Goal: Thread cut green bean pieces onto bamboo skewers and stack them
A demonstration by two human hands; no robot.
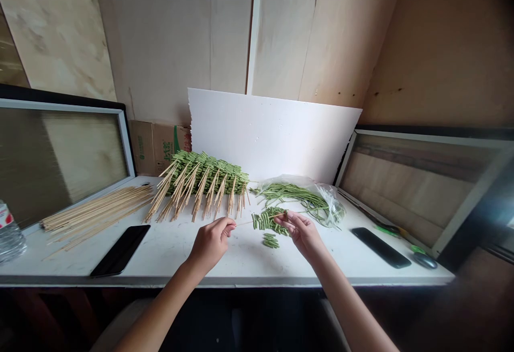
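Note:
My left hand [214, 237] is closed in a pinch on the near end of a thin bamboo skewer [243, 223]. Several short green bean pieces [262, 221] sit side by side, threaded crosswise along it. At the skewer's other end, the fingertips of my right hand [301, 230] are pinched together on its tip. I cannot make out whether a bean piece is also between them. Under and beside the skewer lies a loose heap of cut bean pieces [281, 228], partly hidden by my right hand. A smaller cluster of cut pieces [270, 240] lies nearer to me.
Finished bean skewers [209, 173] are stacked at the back, sticks toward me. Bare skewers [100, 210] lie left. Long beans [297, 194] spill from a plastic bag [331, 202]. Two dark phones [120, 250], a mouse [424, 260] and a bottle [11, 237] flank the workspace.

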